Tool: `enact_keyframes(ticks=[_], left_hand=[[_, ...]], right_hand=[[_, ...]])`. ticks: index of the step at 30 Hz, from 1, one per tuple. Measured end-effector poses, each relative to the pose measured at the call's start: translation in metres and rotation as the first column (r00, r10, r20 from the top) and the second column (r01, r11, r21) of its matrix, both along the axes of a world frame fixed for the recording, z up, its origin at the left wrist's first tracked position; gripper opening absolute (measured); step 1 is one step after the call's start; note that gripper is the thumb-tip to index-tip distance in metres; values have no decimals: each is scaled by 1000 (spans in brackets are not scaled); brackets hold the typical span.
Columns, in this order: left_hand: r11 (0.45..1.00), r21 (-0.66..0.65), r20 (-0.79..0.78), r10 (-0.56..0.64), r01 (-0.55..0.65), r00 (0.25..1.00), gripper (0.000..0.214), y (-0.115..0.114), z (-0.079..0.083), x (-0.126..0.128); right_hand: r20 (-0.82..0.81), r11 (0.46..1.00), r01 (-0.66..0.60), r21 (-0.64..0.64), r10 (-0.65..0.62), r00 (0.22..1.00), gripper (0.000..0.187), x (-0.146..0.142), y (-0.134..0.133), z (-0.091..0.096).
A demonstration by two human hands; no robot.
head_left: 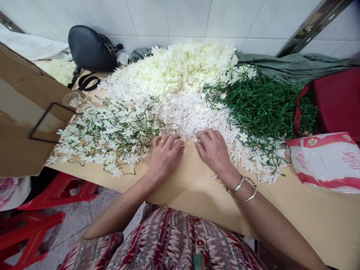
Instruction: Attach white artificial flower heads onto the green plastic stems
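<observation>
My left hand (165, 152) rests on the wooden table (180, 187) at the near edge of a heap of small white plastic flower pieces (197, 112), its fingers curled together in a pinch on something too small to name. My right hand (213, 150), with two bangles on the wrist, lies just beside it with its fingertips pressed into the same white pieces. To the left lies a pile of assembled white flowers on green stems (107, 138). A mound of cream flower heads (180, 67) sits behind, and bare green stems (258, 105) spread to the right.
A black bag (90, 48) stands at the back left against the tiled wall. A cardboard box (25, 112) leans at the left, red plastic stools (36, 221) below it. A red-and-white plastic bag (326, 161) and a red bag (337, 97) lie at the right.
</observation>
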State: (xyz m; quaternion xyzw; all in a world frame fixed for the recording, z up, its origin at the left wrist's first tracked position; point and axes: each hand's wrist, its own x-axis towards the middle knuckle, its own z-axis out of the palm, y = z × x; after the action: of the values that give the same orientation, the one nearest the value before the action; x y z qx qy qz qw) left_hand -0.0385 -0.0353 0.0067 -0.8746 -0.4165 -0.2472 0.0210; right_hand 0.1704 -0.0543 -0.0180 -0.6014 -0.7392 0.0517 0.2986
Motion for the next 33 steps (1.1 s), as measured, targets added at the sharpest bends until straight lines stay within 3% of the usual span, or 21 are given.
enact_keyframes(ticks=[4, 8, 12, 19, 22, 27, 31, 33], left_hand=[[983, -105, 25, -147, 149, 989, 15, -3, -3, 16], [931, -257, 203, -211, 260, 956, 25, 2, -6, 32], [883, -348, 389, -171, 316, 905, 31, 10, -4, 47], [791, -465, 658, 9, 398, 753, 14, 15, -13, 57], [746, -526, 719, 134, 408, 682, 19, 16, -18, 55], [697, -559, 769, 233, 450, 595, 31, 15, -18, 52], [593, -578, 807, 314, 561, 501, 39, 14, -18, 54], [527, -590, 807, 369, 611, 461, 41, 15, -18, 55]], right_hand=[[-207, 1000, 8, -8, -9, 978, 12, 20, -10, 8], [-471, 994, 91, -52, -105, 876, 8, 36, -20, 22], [-575, 979, 172, -113, -206, 792, 8, 38, -25, 31], [-622, 989, 96, -109, -143, 770, 7, 30, -27, 26], [-593, 988, 129, -86, -155, 791, 6, 37, -26, 24], [-339, 987, 140, 85, -103, 935, 10, 51, -42, 30], [-191, 990, -122, -71, 107, 976, 20, 56, -81, 31], [-131, 973, -163, -165, 142, 981, 24, 56, -101, 26]])
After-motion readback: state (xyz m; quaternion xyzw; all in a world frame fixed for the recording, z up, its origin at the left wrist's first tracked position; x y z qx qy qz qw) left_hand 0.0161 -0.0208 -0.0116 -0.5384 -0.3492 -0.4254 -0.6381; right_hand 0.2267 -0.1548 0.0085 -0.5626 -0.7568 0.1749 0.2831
